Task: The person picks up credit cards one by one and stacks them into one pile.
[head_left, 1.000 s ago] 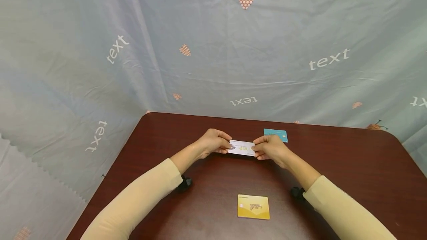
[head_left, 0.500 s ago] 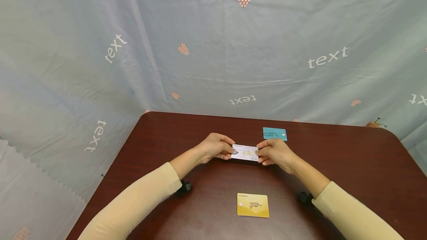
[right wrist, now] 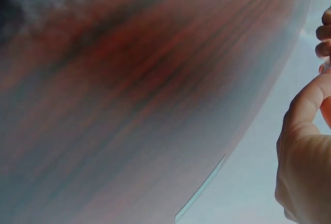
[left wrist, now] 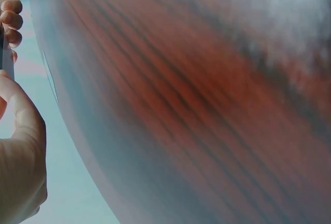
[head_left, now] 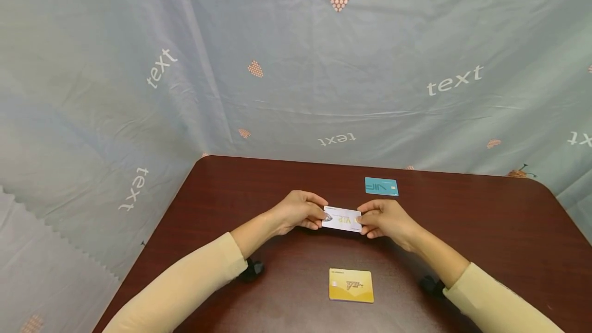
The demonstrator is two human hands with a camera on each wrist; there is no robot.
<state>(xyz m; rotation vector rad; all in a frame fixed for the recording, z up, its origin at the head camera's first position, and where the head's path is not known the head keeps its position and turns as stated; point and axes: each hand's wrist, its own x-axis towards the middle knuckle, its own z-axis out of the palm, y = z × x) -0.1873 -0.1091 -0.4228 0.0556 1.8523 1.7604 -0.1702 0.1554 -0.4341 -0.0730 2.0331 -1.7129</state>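
Observation:
A white card with gold "VIP" lettering is held between both hands above the middle of the table. My left hand pinches its left end, thumb on the upper face. At the other end, my right hand grips the right edge between thumb and fingers. A gold card lies on the table nearer to me. Farther back lies a teal card, just beyond the right hand. In the left wrist view, the left hand shows at the left edge; the right wrist view catches the right hand at its right edge.
The dark red-brown table has rounded far corners. Behind it and along the left hangs a grey-blue patterned curtain. Black wrist devices show below the forearms.
Both hands have drawn the white card slightly toward me and a little to the right. The teal card, partly covered by the right hand before, is now fully visible. The gold card stays put.

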